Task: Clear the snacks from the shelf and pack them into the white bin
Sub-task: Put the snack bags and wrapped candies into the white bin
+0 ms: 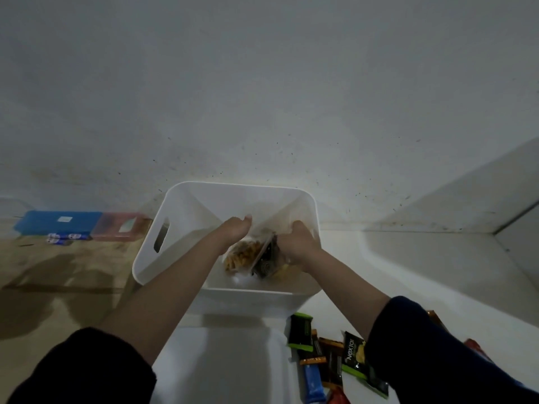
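The white bin [180, 217] stands on the white shelf against the wall, and both my hands reach into it. My right hand [297, 243] grips the top of a clear snack bag [264, 259] with dark contents, holding it inside the bin. Beside that bag lies another clear bag of yellow-orange snacks [243, 255]. My left hand [236, 228] hovers over the yellow snacks with loosely curled fingers and holds nothing. Several wrapped snack bars [329, 354] lie on the shelf in front of the bin, at the lower right.
A blue box [58, 221] and a pink box [122, 227] sit on the beige surface to the left, with small blue packets [65, 238] in front. The shelf's raised white edge [437, 258] runs along the right. The wall rises right behind the bin.
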`<state>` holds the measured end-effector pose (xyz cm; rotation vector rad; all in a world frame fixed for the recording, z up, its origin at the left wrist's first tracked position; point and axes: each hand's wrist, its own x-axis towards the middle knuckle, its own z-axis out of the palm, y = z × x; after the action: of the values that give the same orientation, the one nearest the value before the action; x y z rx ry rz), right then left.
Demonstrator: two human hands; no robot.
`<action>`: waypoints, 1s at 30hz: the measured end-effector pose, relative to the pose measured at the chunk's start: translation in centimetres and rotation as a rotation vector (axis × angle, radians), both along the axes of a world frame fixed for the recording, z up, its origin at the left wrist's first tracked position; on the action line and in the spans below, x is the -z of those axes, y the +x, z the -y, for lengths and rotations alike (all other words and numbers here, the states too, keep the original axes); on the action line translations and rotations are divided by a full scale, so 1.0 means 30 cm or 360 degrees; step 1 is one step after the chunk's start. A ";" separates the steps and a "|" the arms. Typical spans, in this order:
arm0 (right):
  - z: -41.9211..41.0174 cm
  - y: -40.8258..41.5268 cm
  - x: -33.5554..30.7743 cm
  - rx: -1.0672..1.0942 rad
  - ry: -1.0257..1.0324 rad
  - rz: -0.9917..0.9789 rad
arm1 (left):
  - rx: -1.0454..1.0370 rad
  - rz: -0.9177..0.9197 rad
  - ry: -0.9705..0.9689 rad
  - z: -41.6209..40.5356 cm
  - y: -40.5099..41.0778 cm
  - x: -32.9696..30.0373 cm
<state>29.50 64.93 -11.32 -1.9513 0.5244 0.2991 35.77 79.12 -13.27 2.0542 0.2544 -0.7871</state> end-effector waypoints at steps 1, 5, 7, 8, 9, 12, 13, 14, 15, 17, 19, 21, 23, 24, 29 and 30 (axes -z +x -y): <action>0.003 0.000 0.007 -0.0027 -0.0034 0.0010 | 0.0037 -0.0059 0.0141 -0.011 -0.003 -0.004; -0.007 0.002 0.033 -0.0036 0.0070 0.0027 | 0.0092 -0.0540 0.0109 -0.028 -0.033 -0.003; -0.015 0.003 0.032 -0.0053 0.0123 0.0045 | -0.0025 -0.0539 -0.0182 -0.018 -0.044 0.002; -0.016 0.006 0.027 -0.0057 0.0124 0.0068 | -0.0060 -0.0487 -0.0248 -0.010 -0.042 0.002; -0.014 0.010 0.019 -0.0059 0.0109 0.0093 | -0.0070 -0.0424 -0.0285 -0.002 -0.039 -0.001; 0.000 0.022 -0.004 -0.0103 -0.0065 0.0118 | 0.0000 -0.0302 -0.0232 0.012 -0.033 -0.015; 0.002 0.024 -0.013 -0.0135 -0.0162 0.0134 | 0.0036 -0.0289 -0.0181 0.016 -0.032 -0.016; 0.000 0.023 -0.018 -0.0169 -0.0267 0.0164 | 0.0071 -0.0275 -0.0128 0.021 -0.035 -0.020; -0.005 0.021 -0.022 -0.0188 -0.0362 0.0216 | 0.0106 -0.0260 -0.0076 0.026 -0.037 -0.022; -0.017 0.015 -0.026 -0.0189 -0.0441 0.0325 | 0.0175 -0.0226 0.0010 0.035 -0.043 -0.027; -0.019 -0.003 -0.045 -0.0192 -0.0428 0.0400 | 0.0181 -0.0198 0.0043 0.045 -0.062 -0.047; -0.007 -0.038 -0.078 -0.0212 -0.0421 0.0461 | 0.0133 -0.0126 0.0048 0.055 -0.089 -0.078; 0.013 -0.087 -0.114 -0.0206 -0.0467 0.0586 | 0.0111 0.0011 0.0045 0.063 -0.124 -0.112; 0.024 -0.112 -0.127 -0.0192 -0.0497 0.0659 | 0.0107 0.0090 0.0047 0.069 -0.147 -0.132; 0.092 -0.277 -0.169 -0.0102 -0.0552 0.0730 | 0.0089 0.0498 0.0050 0.122 -0.314 -0.247; 0.112 -0.319 -0.169 -0.0082 -0.0552 0.0709 | 0.0068 0.0572 0.0023 0.138 -0.354 -0.263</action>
<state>19.94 61.57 -6.26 -2.2809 0.2427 -0.2101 25.15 74.98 -5.37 2.1763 0.0142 -0.4291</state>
